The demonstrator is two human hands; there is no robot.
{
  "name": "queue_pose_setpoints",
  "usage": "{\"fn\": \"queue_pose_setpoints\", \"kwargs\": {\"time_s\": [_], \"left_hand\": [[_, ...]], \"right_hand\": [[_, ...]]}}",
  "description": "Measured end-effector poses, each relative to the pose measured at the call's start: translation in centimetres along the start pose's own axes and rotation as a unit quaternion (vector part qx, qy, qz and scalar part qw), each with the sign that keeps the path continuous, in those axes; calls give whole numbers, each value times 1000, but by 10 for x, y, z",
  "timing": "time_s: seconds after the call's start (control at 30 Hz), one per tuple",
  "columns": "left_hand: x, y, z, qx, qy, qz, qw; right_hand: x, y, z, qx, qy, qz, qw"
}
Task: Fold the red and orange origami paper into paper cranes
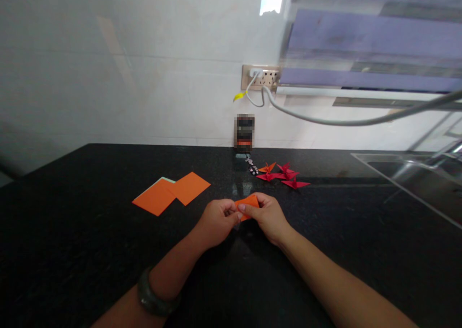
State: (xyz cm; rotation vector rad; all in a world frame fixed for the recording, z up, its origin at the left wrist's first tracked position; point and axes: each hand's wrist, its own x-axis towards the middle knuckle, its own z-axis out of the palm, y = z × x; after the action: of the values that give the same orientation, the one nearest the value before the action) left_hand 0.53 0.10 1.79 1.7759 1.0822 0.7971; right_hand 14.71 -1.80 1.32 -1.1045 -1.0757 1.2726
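A small folded piece of orange paper [251,203] is held between my two hands, just above the dark countertop. My left hand [220,220] pinches its left edge with thumb and fingertips. My right hand [270,217] grips the other side, its thumb lying across the front of the paper and its fingers behind. To the left lie flat orange paper squares [155,198], with a pale green edge peeking out underneath. Beyond my right hand sit several folded paper cranes, red ones [295,183] and an orange one [267,168].
A phone-like object [244,132], blurred out, leans on the tiled wall with a beaded strap [253,169] before it. A sink [407,174] is set in at the right. A grey cable [325,120] runs from the wall socket [260,77] across the upper right.
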Motion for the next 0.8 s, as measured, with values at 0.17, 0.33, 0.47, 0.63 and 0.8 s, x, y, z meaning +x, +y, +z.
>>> {"fn": "queue_pose_setpoints", "kwargs": {"time_s": [0.17,0.33,0.47,0.63,0.8], "left_hand": [[-1,2,-1,-2,-4,0,1000],[-3,4,0,-16,-18,-12,1000],[-1,6,1,-45,6,-31,998],[1,8,-1,-101,63,-61,991],[3,6,0,-123,83,-61,987]], "right_hand": [[0,1,0,-2,32,-6,999],[4,5,-5,46,48,7,998],[8,3,-12,30,24,-5,999],[8,1,-15,-121,13,-46,992],[8,6,-16,-163,-4,-73,984]]}}
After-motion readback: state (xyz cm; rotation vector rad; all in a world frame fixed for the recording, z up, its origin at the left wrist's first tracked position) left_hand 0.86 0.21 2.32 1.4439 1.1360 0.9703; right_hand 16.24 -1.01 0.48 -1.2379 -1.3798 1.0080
